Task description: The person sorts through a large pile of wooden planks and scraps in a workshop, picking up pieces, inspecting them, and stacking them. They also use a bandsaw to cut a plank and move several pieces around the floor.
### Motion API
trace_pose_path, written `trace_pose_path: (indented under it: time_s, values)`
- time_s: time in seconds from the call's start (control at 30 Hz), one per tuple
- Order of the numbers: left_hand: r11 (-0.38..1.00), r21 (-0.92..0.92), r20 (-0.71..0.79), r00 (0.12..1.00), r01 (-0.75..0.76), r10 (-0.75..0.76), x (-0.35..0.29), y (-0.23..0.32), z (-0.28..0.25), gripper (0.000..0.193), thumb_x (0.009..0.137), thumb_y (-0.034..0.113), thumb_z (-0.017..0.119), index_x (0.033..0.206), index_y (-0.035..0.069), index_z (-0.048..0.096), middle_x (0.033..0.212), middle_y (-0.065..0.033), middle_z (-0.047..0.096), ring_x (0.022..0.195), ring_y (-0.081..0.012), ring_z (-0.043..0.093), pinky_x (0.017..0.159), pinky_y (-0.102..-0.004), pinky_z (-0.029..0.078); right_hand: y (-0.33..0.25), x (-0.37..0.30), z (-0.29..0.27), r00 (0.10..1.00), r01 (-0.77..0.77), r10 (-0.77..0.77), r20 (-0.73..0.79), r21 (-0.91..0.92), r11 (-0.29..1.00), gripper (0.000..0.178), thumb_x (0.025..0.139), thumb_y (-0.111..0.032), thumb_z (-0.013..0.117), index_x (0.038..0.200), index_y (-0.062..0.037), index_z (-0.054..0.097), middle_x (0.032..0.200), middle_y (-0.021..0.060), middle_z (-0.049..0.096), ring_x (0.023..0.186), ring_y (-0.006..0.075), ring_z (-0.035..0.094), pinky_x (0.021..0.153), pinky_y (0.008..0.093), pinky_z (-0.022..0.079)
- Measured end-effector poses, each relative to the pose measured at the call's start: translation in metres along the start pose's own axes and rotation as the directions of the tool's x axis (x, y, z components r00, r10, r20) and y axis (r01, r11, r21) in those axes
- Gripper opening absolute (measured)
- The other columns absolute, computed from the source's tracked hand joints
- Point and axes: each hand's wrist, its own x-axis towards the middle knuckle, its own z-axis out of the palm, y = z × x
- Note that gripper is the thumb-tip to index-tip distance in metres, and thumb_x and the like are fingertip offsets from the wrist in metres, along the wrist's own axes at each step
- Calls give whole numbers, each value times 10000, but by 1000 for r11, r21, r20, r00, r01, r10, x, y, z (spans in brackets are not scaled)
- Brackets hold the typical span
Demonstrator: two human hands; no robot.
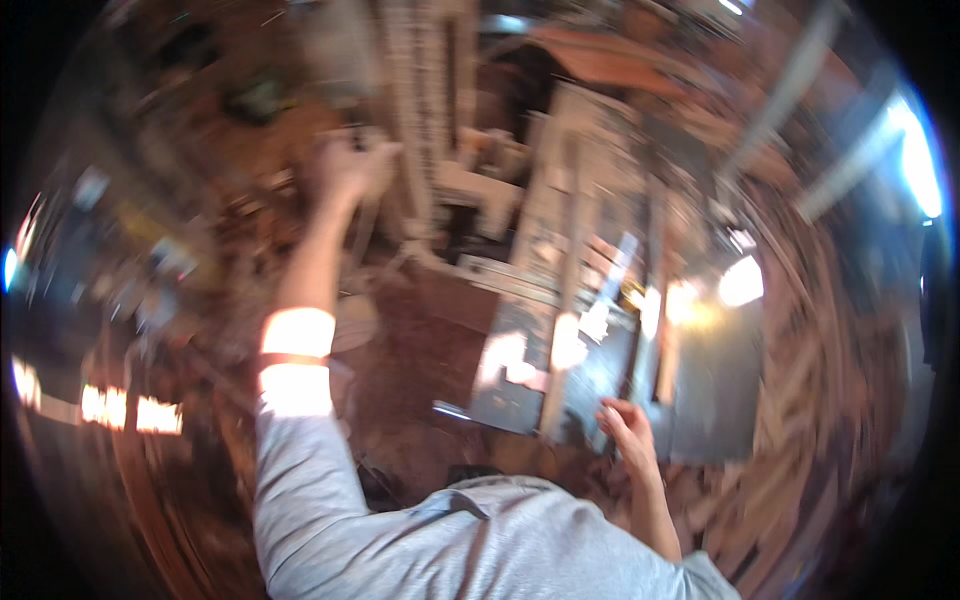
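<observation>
Far out on the left, my left hand (pixel 352 168) reaches away from me beside a tall pale upright post (pixel 410 120). Motion smears its fingers, so what it holds or touches cannot be made out. My right hand (pixel 630 432) hovers at the near edge of a grey metal-topped table (pixel 715 405), its fingers loosely bent and nothing visible in them. Wooden strips (pixel 562 350) lie lengthwise across the tabletop. Among them are a pale flat strip (pixel 622 262) and a small yellow item (pixel 633 294), too blurred to name.
A pale wooden board (pixel 580 120) stretches beyond the table. Wood scraps and long strips (pixel 800 410) crowd the right side. Brown floor (pixel 410 350) shows between the post and me. Bright sunlight patches (pixel 740 282) hide detail on the tabletop.
</observation>
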Motion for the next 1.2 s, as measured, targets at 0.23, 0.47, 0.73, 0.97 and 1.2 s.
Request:
trace_pose_path:
  time_s: [0.23,0.47,0.73,0.97,1.2]
  values:
    - [857,29,-117,849,-515,514,54,-58,2,488,850,442,744,1196,100,708,1172,-143,670,1117,-314,634,960,-398,487,18,-29,-1,999,-18,16,-29,-53,998,417,953,-238,718,1281,-8,603,1093,73,672,979,133,617,878,286,504]
    - [896,-257,-382,890,-361,249,21,-71,-5,485,843,426,790,1182,89,712,1138,-107,692,1042,-204,658,869,-347,512,15,-25,22,990,-50,79,113,-239,970,476,944,-249,739,1325,-23,562,1252,138,636,1116,184,614,951,330,503]
    - [932,-271,306,939,241,-154,-289,-231,178,270,933,282,679,1021,27,683,868,-44,688,810,-136,624,712,-325,508,19,-31,47,959,53,60,278,-380,923,510,917,-267,767,1311,-11,569,1143,126,686,1028,200,669,874,337,546]
    - [603,392,757,129,695,-641,-724,-396,138,385,889,336,708,1095,11,684,989,-94,704,915,-203,654,802,-354,518,24,-16,81,839,293,-22,544,-417,860,427,908,-204,768,1254,-10,610,1104,117,696,1041,193,671,912,344,532]
    - [446,-37,490,405,894,-772,-785,-342,128,512,845,389,737,1169,-5,686,1109,-144,719,1020,-271,685,892,-384,528,21,24,141,196,921,-125,973,-139,363,432,865,-260,798,1148,21,631,1099,193,700,974,347,705,825,424,572]
